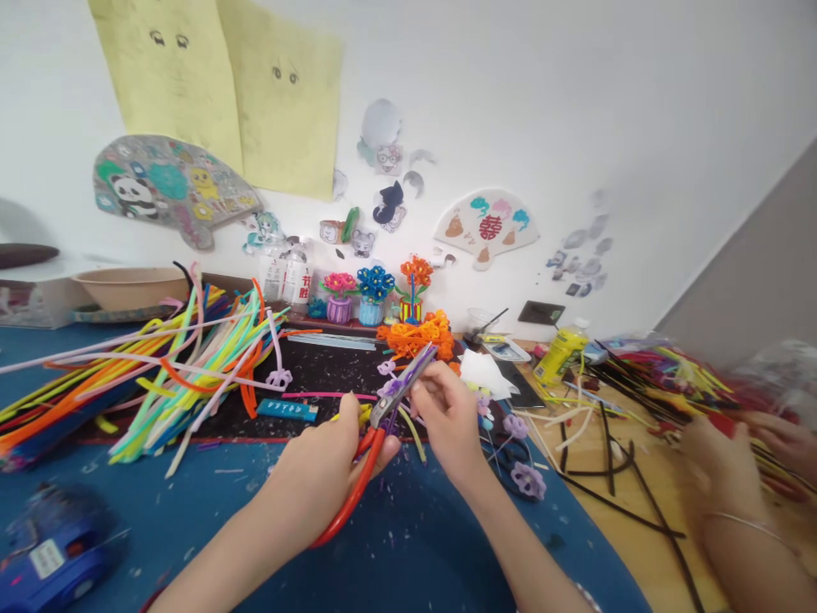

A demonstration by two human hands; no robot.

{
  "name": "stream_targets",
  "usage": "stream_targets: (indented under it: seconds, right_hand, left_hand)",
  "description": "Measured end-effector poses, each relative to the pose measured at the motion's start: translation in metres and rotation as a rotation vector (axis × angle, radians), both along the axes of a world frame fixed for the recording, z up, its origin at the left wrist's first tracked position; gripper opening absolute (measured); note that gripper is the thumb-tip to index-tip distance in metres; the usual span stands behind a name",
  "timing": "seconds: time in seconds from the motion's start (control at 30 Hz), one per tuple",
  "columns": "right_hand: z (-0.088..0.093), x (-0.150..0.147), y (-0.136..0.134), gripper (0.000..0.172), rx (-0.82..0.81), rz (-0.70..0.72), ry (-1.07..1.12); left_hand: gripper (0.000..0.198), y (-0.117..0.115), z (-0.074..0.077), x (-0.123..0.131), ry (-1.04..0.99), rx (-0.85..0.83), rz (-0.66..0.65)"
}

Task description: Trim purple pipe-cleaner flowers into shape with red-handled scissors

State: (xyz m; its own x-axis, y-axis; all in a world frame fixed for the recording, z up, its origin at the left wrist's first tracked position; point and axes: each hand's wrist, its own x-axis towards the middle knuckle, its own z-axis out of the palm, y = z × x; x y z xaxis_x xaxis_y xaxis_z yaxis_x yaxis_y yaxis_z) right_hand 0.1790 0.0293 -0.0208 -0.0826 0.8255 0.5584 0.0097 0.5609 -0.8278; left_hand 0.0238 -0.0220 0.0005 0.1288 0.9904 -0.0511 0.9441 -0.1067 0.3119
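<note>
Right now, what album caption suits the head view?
Left hand holding scissors, right hand by the blades, bright pipe cleaners nearby.

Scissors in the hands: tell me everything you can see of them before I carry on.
The scissors have grey, metallic-looking blades and glossy orange-red handles that look like plastic. They are held above the blue table surface, blades slanting up and to the right in the picture. The left hand has its grip around the handles, partly covering them. The right hand's fingertips are close beside the blades; contact is unclear, as is whether the blades are fully closed.
</note>
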Motion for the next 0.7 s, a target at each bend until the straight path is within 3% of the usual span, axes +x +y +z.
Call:
stream_targets:
  seconds: [0.23, 0.7]
  right_hand:
    - [0.0018, -0.0002, 0.0007, 0.007, 0.002, 0.024, 0.016]
    - [-0.0012, 0.0041, 0.0043, 0.012, -0.006, -0.008, -0.075]
  left_hand:
    - [0.045, 0.0041, 0.0005, -0.0013, 0.071, 0.020, -0.012]
    - [0.039, 0.0054, -0.0013, -0.0100, 0.123, 0.114, -0.063]
